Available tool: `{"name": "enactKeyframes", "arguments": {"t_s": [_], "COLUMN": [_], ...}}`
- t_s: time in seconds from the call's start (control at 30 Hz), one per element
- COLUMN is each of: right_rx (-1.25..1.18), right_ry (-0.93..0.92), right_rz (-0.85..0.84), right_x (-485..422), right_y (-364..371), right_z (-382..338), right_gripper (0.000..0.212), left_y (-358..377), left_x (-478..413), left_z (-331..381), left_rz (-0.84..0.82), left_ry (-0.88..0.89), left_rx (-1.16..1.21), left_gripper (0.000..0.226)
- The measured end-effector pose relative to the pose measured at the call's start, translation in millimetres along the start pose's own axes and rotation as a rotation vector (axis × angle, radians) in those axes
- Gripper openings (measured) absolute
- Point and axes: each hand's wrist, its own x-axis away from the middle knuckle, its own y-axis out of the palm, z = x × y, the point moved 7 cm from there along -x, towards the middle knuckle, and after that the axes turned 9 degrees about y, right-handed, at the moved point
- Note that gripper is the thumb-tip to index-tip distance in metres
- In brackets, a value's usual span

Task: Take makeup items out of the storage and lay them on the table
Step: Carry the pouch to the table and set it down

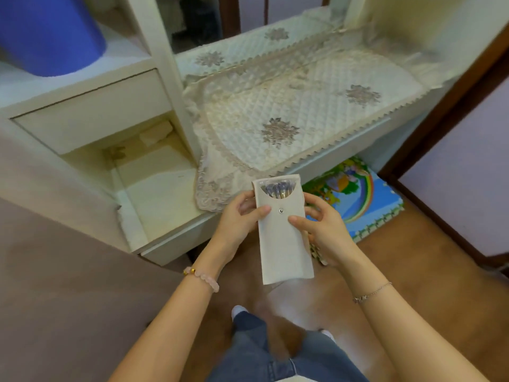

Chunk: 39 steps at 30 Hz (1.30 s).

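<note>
Beige brush pouch (283, 232) — upright, flap open, brush tips (278, 188) showing.

left hand (239, 216) and right hand (321, 226) gripping a beige brush pouch (283, 244) upright, thumbs pressing its front near the snap | brush tips (278, 189) showing at the open top | quilted lace cloth (289, 106) lying on the white worktop (344, 144) behind

matt cloth-like pouch (283, 238), quilted lace-edged tablecloth (303, 106)

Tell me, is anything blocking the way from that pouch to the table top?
Nothing visible does. Both hands hold the pouch just in front of the table's near edge, and the quilted cloth beyond it lies bare.
</note>
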Motion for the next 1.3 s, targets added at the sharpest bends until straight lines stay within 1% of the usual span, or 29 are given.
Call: {"name": "enactKeyframes", "arguments": {"t_s": [0.1, 0.2, 0.33, 0.4, 0.53, 0.63, 0.73, 0.87, 1.03, 1.3], "right_rx": [-0.054, -0.082, -0.069, -0.056, -0.069, -0.076, -0.092, -0.115, -0.094, -0.066], "right_ry": [0.012, 0.013, 0.029, 0.021, 0.021, 0.018, 0.010, 0.009, 0.018, 0.063], "right_rz": [0.060, 0.099, 0.163, 0.190, 0.205, 0.216, 0.224, 0.244, 0.282, 0.270], "right_x": [15, 35, 56, 68, 86, 91, 90, 77, 35, -65], "right_y": [-44, -92, -154, -188, -243, -276, -302, -335, -373, -432], "right_z": [7, 12, 24, 29, 34, 35, 31, 24, 13, -39], "right_gripper": [0.051, 0.051, 0.053, 0.052, 0.049, 0.054, 0.053, 0.051, 0.058, 0.055], "left_y": [46, 94, 156, 192, 251, 286, 314, 345, 377, 423], "left_x": [7, 15, 25, 31, 41, 39, 30, 7, -40, -153], "left_z": [-8, -21, -37, -43, -51, -55, -58, -62, -67, -71], "left_rz": [-0.080, -0.108, -0.145, -0.164, -0.189, -0.214, -0.240, -0.274, -0.301, -0.241], "left_ry": [-0.022, -0.035, -0.055, -0.055, -0.061, -0.065, -0.059, -0.069, -0.061, -0.097], "left_rx": [-0.015, -0.051, -0.075, -0.073, -0.044, -0.046, -0.068, -0.078, -0.111, -0.095], "left_gripper": [0.033, 0.037, 0.030, 0.030, 0.032, 0.033, 0.030, 0.029, 0.035, 0.034]}}
